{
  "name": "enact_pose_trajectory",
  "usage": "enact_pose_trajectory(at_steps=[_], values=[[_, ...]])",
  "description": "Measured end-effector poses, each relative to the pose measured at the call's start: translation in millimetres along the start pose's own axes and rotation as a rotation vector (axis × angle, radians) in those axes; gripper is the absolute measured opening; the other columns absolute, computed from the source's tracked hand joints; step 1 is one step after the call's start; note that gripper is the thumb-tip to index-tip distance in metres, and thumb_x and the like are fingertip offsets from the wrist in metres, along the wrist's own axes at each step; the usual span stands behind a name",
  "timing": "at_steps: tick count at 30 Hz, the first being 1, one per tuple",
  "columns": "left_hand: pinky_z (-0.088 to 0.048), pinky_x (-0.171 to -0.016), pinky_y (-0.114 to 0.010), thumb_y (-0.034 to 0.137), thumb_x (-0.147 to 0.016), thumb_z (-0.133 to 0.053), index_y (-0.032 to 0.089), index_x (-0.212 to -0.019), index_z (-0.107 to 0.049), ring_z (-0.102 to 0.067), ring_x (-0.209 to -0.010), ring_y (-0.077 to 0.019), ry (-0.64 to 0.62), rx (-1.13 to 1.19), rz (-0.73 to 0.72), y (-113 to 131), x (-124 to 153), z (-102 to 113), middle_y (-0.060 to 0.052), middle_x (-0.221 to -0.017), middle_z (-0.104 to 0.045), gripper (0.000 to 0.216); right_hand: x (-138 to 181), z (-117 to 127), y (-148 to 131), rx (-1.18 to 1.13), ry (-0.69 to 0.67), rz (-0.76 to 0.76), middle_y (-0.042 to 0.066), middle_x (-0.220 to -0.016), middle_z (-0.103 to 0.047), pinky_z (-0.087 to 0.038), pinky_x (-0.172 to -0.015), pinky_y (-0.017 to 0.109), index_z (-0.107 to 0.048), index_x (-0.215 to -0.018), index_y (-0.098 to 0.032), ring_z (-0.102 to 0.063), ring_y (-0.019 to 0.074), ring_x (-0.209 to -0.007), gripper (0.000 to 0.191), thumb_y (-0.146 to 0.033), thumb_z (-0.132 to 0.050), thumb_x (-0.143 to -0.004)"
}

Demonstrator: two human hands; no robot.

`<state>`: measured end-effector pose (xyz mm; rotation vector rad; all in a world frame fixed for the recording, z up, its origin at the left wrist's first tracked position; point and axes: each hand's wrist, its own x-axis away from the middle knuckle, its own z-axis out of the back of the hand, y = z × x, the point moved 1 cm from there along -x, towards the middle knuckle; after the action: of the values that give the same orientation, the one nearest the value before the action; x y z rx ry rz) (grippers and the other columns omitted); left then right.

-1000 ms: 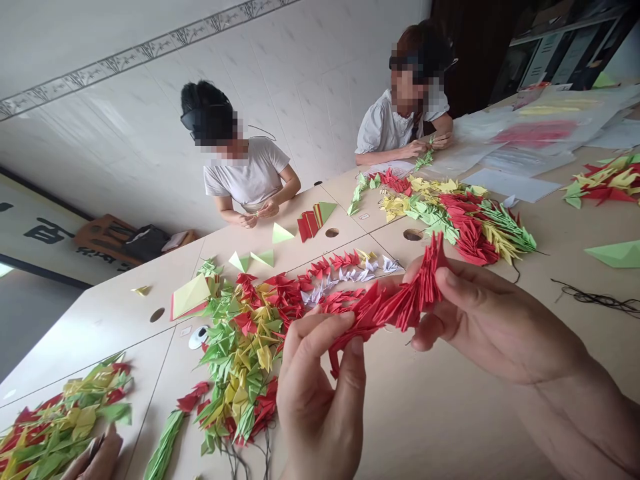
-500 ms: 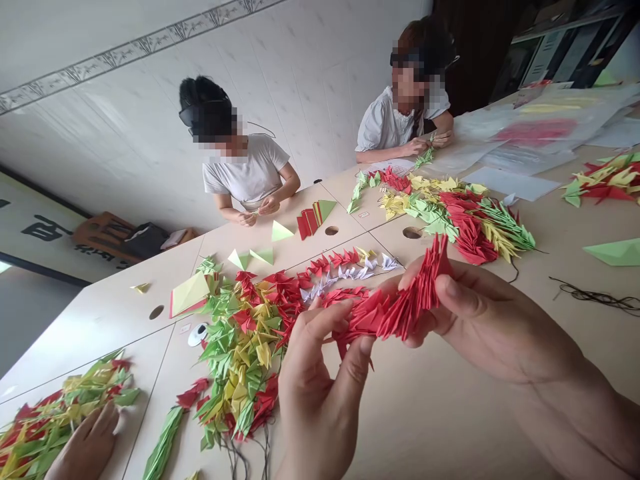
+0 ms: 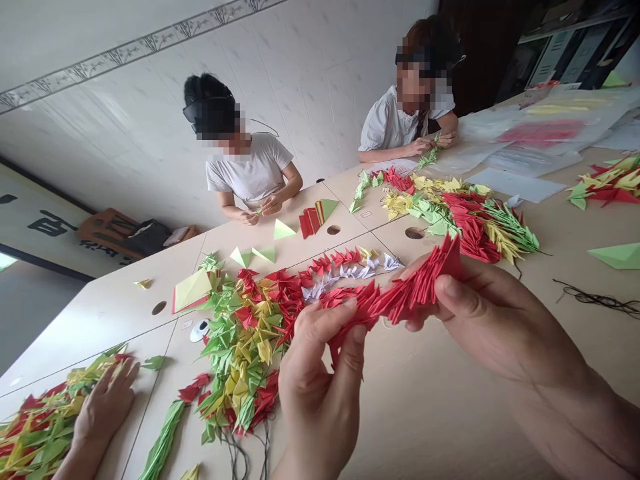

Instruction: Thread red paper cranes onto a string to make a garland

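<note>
Above the table, both my hands grip a strand of tightly packed red folded-paper cranes (image 3: 415, 290). My left hand (image 3: 323, 380) pinches its left end between thumb and fingers. The thumb of my right hand (image 3: 500, 310) presses on the right end, and its other fingers are partly hidden behind the paper. Between the hands the strand bunches into fanned pleats. Just beyond my left hand lies a large heap of green, yellow and red cranes (image 3: 240, 360), with a row of white cranes (image 3: 345, 273) at its far side.
At lower left, a co-worker's hand (image 3: 107, 407) rests on another pile of paper cranes (image 3: 45, 427). Two people sit across the table (image 3: 430, 413). More crane strands (image 3: 465, 220) lie at the far right, near black cords (image 3: 600, 300) and plastic bags (image 3: 545, 133).
My hands have drawn slightly apart, and the red strand has stretched and turned between them. The co-worker's hand at lower left has moved up and to the right over its pile.
</note>
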<state>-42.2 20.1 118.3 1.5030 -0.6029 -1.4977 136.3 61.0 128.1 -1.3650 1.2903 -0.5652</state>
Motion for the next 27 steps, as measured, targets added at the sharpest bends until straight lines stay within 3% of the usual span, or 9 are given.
enact_pose_trajectory(at_steps=[4,10,15,21,27], values=[[-0.045,-0.104,-0.043,0.012,-0.087,-0.066,0.035,-0.113,-0.071,-0.066,-0.092,-0.0174,0.001,-0.105,-0.058,1.1,-0.9,0.9,0.001,-0.101,-0.074,0.035,0.5,-0.5,1.9,0.025,-0.004,-0.003,0.002,-0.09,-0.068,-0.055,-0.07,0.029,-0.07,-0.101,-0.029,-0.063,0.0158,-0.076,0.019,-0.037,-0.053,-0.097],[-0.045,-0.104,-0.04,0.014,-0.088,-0.066,0.036,-0.112,-0.071,-0.066,-0.082,-0.0134,-0.025,-0.045,0.008,1.3,-2.7,3.7,0.004,-0.094,-0.073,0.033,-2.7,-0.8,4.9,-0.001,-0.059,0.014,0.001,-0.091,-0.066,-0.055,-0.067,0.022,-0.069,-0.097,-0.027,-0.06,0.012,-0.075,0.022,-0.041,-0.052,-0.098],[-0.042,-0.107,-0.041,0.013,-0.087,-0.067,0.036,-0.111,-0.07,-0.066,-0.09,-0.0151,-0.015,-0.081,-0.011,1.1,-1.2,3.5,0.003,-0.099,-0.073,0.034,-3.9,-5.5,4.1,-0.033,-0.054,-0.013,0.0,-0.091,-0.064,-0.057,-0.068,0.021,-0.069,-0.102,-0.03,-0.06,0.0105,-0.074,0.017,-0.042,-0.061,-0.093],[-0.052,-0.09,-0.036,0.012,-0.084,-0.068,0.029,-0.108,-0.069,-0.065,-0.091,-0.018,0.03,-0.011,0.006,-1.7,3.4,-0.9,-0.002,-0.101,-0.071,0.029,-2.0,-10.0,5.4,-0.067,-0.055,-0.128,0.005,-0.106,-0.067,-0.061,-0.064,0.025,-0.067,-0.11,-0.029,-0.066,0.0159,-0.083,0.027,-0.045,-0.064,-0.089],[-0.053,-0.082,-0.03,0.009,-0.082,-0.07,0.026,-0.102,-0.065,-0.063,-0.089,-0.0154,0.067,-0.001,0.008,-2.4,5.5,-3.4,-0.002,-0.097,-0.065,0.027,-2.4,-15.2,5.1,-0.115,0.014,-0.114,0.001,-0.088,-0.07,-0.063,-0.062,0.027,-0.064,-0.097,-0.028,-0.068,0.0144,-0.074,0.017,-0.037,-0.072,-0.085]])
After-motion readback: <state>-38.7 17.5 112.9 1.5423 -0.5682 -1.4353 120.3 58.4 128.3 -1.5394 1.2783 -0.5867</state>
